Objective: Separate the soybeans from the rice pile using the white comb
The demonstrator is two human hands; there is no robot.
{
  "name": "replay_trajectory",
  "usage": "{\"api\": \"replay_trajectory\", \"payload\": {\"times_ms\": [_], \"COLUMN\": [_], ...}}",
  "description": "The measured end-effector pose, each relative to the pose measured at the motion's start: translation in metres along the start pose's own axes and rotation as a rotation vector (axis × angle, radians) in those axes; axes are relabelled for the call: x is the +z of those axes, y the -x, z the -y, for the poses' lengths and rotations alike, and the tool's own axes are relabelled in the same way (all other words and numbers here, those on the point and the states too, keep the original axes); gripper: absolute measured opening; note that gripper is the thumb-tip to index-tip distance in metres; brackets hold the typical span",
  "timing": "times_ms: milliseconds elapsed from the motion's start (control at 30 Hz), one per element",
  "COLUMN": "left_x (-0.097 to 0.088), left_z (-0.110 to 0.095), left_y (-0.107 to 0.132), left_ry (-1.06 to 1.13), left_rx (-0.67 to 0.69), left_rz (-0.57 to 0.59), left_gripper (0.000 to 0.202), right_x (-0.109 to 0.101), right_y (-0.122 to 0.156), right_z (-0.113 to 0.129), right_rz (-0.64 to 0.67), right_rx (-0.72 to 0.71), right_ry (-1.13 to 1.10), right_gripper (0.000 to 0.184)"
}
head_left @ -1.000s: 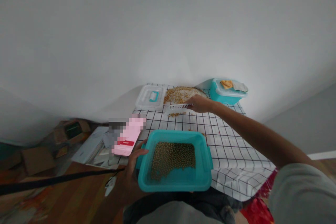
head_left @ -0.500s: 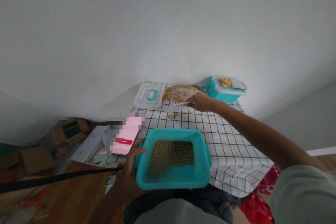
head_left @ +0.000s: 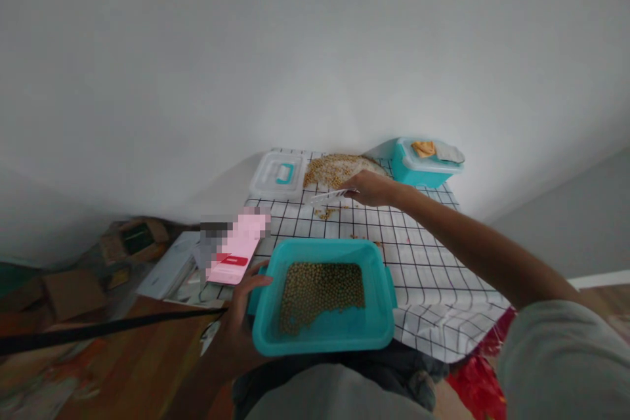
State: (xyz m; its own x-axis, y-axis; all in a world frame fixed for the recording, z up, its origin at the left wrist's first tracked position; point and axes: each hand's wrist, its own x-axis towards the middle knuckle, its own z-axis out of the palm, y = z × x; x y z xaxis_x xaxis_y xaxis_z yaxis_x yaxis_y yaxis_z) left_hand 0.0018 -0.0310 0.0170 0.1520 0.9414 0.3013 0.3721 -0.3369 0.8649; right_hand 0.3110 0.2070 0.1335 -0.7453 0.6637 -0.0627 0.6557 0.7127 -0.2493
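My left hand grips the left side of a turquoise plastic storage box, thumb over the rim. Round beans cover most of its bottom, leaving a bare patch at the near right. Stretched over the table, my right hand is closed on a flat white slotted tool; its exact kind is unclear. Just beyond this hand, a pile of yellowish beans mixed with pale grains lies against the wall. A few loose beans are scattered on the cloth below the tool.
A clear lid with a turquoise handle lies at the table's back left. At the back right stands a closed turquoise box with cloths on top. A pink phone is on the left, and a checked cloth covers the table.
My right hand and the white slotted tool have shifted slightly left. The storage box stays in my left hand, and the view has tilted a little.
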Motion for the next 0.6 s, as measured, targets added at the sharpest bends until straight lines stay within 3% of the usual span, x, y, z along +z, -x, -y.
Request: {"api": "replay_trajectory", "payload": {"times_ms": [167,600], "left_x": [0.001,0.0], "left_z": [-0.002,0.0], "left_y": [-0.001,-0.002], "left_ry": [0.019,0.027], "left_rx": [0.019,0.031], "left_rz": [0.01,0.014], "left_gripper": [0.096,0.101], "right_x": [-0.009,-0.003], "right_y": [0.005,0.012], "right_z": [-0.002,-0.01], "right_rz": [-0.007,0.014], "right_rx": [0.023,0.067], "right_ry": [0.004,0.037], "right_gripper": [0.026,0.022]}}
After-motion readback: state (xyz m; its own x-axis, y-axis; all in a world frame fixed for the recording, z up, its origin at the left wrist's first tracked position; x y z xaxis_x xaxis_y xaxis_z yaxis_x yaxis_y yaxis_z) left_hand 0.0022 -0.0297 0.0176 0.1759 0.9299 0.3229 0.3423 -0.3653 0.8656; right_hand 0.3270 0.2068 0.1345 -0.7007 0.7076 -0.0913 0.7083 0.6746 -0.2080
